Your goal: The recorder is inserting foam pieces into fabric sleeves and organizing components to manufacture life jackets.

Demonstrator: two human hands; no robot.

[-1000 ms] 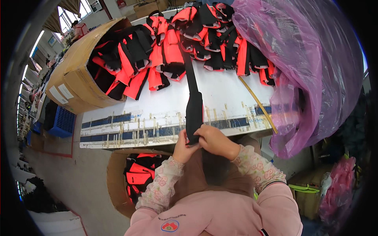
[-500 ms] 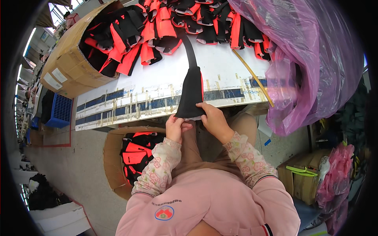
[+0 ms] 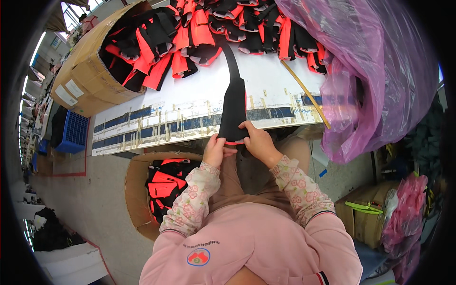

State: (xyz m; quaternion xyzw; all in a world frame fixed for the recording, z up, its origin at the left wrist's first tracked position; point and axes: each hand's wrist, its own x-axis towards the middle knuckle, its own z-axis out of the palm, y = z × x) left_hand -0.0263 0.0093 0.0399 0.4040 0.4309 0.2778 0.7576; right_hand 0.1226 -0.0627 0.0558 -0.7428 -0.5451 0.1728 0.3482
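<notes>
A black fabric sleeve [image 3: 234, 111] with a coral-red side edge lies over the table's near edge, its wide end toward me. From its far end a narrow black strip [image 3: 230, 61] runs back toward the pile; whether the two are joined I cannot tell. My left hand [image 3: 216, 151] pinches the near left corner of the sleeve. On the near right corner my right hand [image 3: 259, 142] grips the hem between thumb and fingers. A thin coral-red edge shows along the hem between both hands.
Several black and coral-red fabric pieces [image 3: 202, 31] are heaped at the table's back, spilling from a cardboard box [image 3: 83, 90]. Pink plastic sheeting [image 3: 375, 95] covers the right side, beside a yellow strip [image 3: 306, 90]. Another carton [image 3: 133, 190] of pieces stands below, left of my legs.
The sleeve's near end has shifted a little right and looks narrower, with its coral-red hem edge now showing. My left hand has moved slightly right and away; my right hand keeps its grip.
</notes>
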